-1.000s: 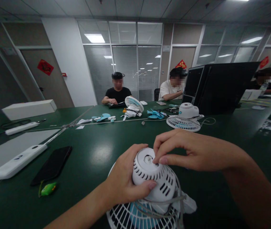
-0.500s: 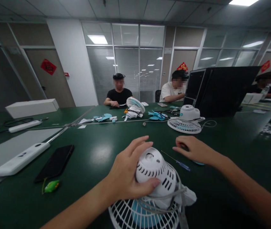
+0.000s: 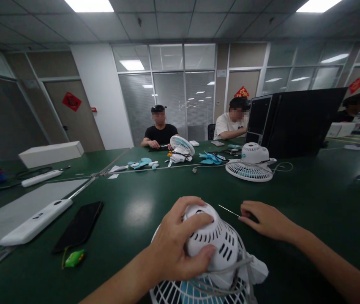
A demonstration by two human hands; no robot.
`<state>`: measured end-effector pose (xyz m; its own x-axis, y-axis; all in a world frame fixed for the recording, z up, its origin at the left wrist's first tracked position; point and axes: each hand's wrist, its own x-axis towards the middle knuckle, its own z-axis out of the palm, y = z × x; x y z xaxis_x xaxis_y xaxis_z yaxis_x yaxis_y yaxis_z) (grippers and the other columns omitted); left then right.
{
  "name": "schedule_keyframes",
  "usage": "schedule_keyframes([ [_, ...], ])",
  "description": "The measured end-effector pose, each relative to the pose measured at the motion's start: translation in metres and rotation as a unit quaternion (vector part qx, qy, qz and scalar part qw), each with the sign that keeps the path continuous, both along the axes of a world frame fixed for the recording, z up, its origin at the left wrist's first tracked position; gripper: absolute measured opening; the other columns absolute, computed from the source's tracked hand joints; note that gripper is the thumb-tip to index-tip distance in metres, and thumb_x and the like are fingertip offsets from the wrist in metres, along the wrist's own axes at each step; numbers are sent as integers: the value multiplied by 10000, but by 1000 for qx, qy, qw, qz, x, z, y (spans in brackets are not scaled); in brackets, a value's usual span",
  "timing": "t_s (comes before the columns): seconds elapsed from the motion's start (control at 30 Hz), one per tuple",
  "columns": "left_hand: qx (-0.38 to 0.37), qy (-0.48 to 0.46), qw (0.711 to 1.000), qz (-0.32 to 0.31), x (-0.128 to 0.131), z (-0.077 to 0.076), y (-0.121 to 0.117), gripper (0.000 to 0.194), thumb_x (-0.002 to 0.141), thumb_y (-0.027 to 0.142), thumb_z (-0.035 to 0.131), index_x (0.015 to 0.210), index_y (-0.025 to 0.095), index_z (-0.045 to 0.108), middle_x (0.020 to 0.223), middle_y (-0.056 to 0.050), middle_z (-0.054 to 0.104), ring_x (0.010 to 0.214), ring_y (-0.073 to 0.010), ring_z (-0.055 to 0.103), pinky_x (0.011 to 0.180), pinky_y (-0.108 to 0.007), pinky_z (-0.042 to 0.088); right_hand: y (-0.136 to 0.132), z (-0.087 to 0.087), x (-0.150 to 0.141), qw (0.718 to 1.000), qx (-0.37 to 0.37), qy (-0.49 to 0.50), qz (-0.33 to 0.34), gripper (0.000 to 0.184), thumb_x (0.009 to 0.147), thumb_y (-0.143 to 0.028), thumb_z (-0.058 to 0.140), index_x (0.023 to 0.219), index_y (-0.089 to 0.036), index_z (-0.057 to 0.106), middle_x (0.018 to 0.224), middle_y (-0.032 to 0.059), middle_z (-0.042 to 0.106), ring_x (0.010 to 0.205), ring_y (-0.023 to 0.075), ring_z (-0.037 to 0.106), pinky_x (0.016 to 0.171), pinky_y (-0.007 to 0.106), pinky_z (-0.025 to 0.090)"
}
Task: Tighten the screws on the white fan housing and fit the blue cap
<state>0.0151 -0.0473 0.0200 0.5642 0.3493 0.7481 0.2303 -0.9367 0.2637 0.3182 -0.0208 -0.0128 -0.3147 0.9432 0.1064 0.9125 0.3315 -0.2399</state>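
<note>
My left hand [image 3: 180, 242] is wrapped over the white motor housing of a small fan [image 3: 222, 240]. The fan lies face down, its white grille and blue blades underneath and a grey cable wound about its neck. To the right of the fan, my right hand [image 3: 267, 219] is closed around a screwdriver [image 3: 229, 210] at table level. Only its thin metal shaft shows, pointing away to the left; the fingers hide the handle.
Black phone [image 3: 80, 226] with a green charm [image 3: 75, 258] and a white bar-shaped device [image 3: 37, 221] lie left. Farther off stand a second fan [image 3: 249, 169], a third fan [image 3: 181, 150], blue fan blades [image 3: 211, 158] and a black computer case [image 3: 300, 122]. Other people sit across the table.
My right hand has come down onto the screwdriver and closed on its handle. The left hand stays on the fan, its fingers now curled further over the top. The view has tilted up slightly.
</note>
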Motion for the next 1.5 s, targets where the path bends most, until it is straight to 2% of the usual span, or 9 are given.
schedule_keyframes([
  [0.13,4,-4,1000,-1,1,-1,-2,380,782,258,590,1157,223,538,1224,-125,527,1110,-301,574,904,-498,532,3,9,1,995,34,92,-12,269,951,-416,474,850,-185,570,759,34,618,681,171,566,636,319,439],
  [0.23,-4,-17,1000,-3,2,-4,-3,391,774,241,608,1158,223,543,1228,-115,524,1108,-291,570,916,-492,532,8,29,-2,965,102,240,-29,300,877,-474,611,822,-183,562,693,-3,567,588,132,506,550,282,417],
  [0.3,-15,-27,1000,-5,3,-7,-2,398,772,237,614,1163,223,544,1232,-114,521,1119,-292,562,922,-489,526,14,49,-9,921,125,369,-17,356,749,-489,754,799,-183,580,676,-15,551,535,114,478,486,266,405],
  [0.43,-22,-35,999,-8,4,-11,-2,399,781,239,606,1175,229,538,1243,-120,517,1165,-313,532,934,-508,505,22,97,-38,783,137,604,61,463,610,-536,846,801,-208,580,631,-52,485,505,92,449,422,224,409],
  [0.6,-24,-38,999,-5,5,-12,-3,394,789,259,600,1177,238,532,1247,-118,514,1181,-323,519,937,-527,495,14,133,-88,716,89,673,162,509,698,-658,741,812,-224,502,676,-68,496,445,47,424,378,175,359],
  [0.8,-16,-35,999,-9,7,-14,-2,418,793,256,597,1198,227,496,1254,-121,502,1198,-319,499,991,-551,456,-4,130,-118,745,59,622,232,514,816,-726,571,889,-222,503,521,-92,479,324,34,318,302,158,215],
  [1.1,8,-43,999,-11,8,-14,-5,432,780,239,601,1190,198,471,1200,-118,517,1162,-293,508,1008,-516,444,-11,109,-126,745,0,606,279,297,977,-515,452,950,-221,488,584,-59,526,423,64,387,355,143,292],
  [1.27,13,-36,999,-11,9,-12,-6,429,775,244,602,1181,203,471,1198,-124,530,1148,-300,525,988,-520,460,-23,108,-128,754,40,596,272,272,973,-503,472,941,-233,476,546,-72,474,399,61,322,343,154,231],
  [1.5,14,-38,999,-5,10,-10,-7,418,785,242,598,1181,205,471,1200,-127,528,1153,-301,532,971,-514,478,-24,100,-129,771,51,569,280,210,995,-454,465,971,-248,495,608,-57,485,464,76,415,371,164,263],
])
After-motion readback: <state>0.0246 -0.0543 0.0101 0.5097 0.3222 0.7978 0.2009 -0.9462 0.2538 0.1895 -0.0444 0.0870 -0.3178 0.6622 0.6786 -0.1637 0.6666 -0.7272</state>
